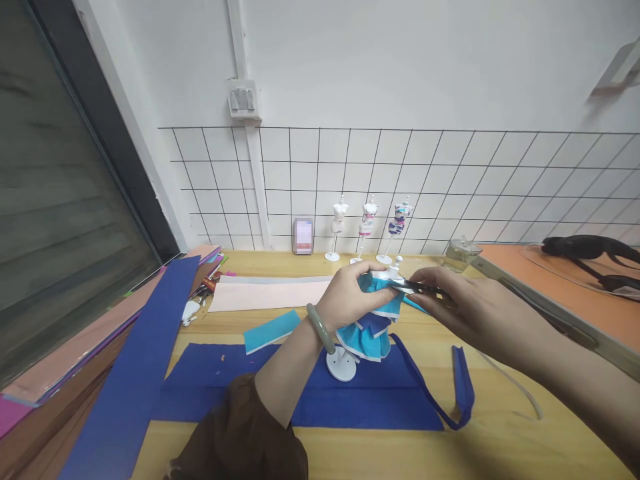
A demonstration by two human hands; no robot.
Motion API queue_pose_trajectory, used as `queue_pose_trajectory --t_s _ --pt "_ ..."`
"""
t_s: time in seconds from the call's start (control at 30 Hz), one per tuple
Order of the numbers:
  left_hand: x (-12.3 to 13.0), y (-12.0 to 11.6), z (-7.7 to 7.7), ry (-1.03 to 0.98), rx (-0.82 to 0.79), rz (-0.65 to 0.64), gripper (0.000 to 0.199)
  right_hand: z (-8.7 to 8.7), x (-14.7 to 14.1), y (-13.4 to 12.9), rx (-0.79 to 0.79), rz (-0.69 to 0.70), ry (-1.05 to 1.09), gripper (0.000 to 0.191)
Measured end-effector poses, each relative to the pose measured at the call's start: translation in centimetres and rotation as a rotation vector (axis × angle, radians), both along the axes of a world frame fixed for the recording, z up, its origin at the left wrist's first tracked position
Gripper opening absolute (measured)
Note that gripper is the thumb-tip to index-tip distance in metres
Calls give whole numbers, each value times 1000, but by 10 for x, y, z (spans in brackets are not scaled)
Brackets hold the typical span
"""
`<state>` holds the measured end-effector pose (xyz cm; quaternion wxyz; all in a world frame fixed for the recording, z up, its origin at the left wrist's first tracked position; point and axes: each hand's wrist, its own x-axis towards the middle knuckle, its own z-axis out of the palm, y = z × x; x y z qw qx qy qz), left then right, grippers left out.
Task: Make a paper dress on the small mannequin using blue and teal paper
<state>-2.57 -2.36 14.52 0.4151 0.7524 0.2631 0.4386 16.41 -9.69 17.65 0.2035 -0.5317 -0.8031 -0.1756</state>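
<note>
Over a wooden surface [505, 420] bearing a navy sheet [370, 410], a miniature dress form [341, 367] wearing a tiered turquoise dress [370, 341] is tilting, the left hand [350, 295] clamping around it while the right hand [457, 297], with a clear jar [462, 255] of indistinct contents standing behind, is pinching a slim dark tool [419, 287] by its top.

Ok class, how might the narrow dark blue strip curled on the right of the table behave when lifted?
The strip would probably hang floppy, since it bends and doubles back. It looks thin and narrow, so likely light. It might snag: its far end lies close to the turquoise and blue ruffled dress.
</note>
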Motion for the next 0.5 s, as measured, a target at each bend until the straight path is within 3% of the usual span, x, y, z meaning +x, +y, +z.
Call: queue_pose_trajectory --t_s 0.5 --pt "0 -1 1 -14 -26 -11 38 -4 1 2 284 33 -194 30"
